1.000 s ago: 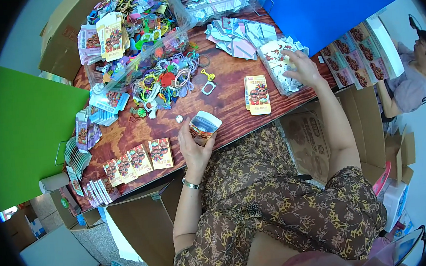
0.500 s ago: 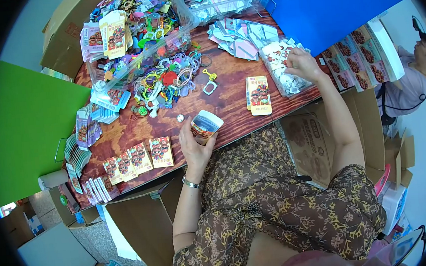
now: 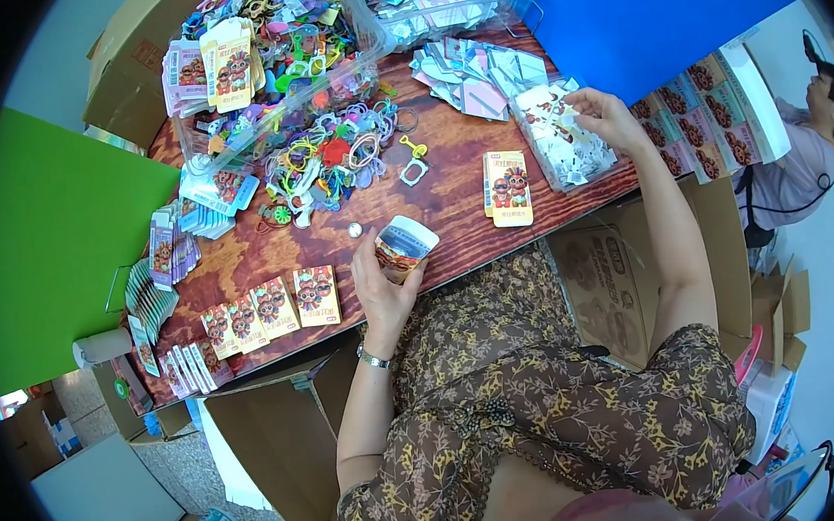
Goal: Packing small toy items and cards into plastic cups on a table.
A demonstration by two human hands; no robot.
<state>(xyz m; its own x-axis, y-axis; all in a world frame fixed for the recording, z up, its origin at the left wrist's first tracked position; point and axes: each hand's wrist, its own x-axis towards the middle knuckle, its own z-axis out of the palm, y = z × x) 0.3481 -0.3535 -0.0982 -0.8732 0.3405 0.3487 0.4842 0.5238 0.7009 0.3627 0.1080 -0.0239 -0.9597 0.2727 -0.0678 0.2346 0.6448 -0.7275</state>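
My left hand (image 3: 383, 292) grips a small printed carton (image 3: 406, 243) with its top open, tilted above the table's front edge. A small round white piece (image 3: 355, 230) lies beside the fingers. My right hand (image 3: 610, 122) hovers over a clear plastic tray (image 3: 579, 183) of small white paper pieces (image 3: 564, 141), some printed in red. Its fingers are apart, and nothing shows between them. Between the hands lies a flat yellow carton (image 3: 509, 189). A yellow and white trinket (image 3: 413, 161) lies farther back on the table.
Several yellow packs (image 3: 315, 296) line the table's left front. A clear bin of colourful trinkets (image 3: 363, 69) and a bin of packets (image 3: 514, 3) stand behind. Green (image 3: 63, 249) and blue panels (image 3: 653, 17) flank the table. At the right, a person (image 3: 801, 162) is near stacked printed boxes (image 3: 709, 110).
My right hand has lifted a little off the paper pieces and moved slightly right, its fingers spreading. The left hand and its carton have stayed in place.
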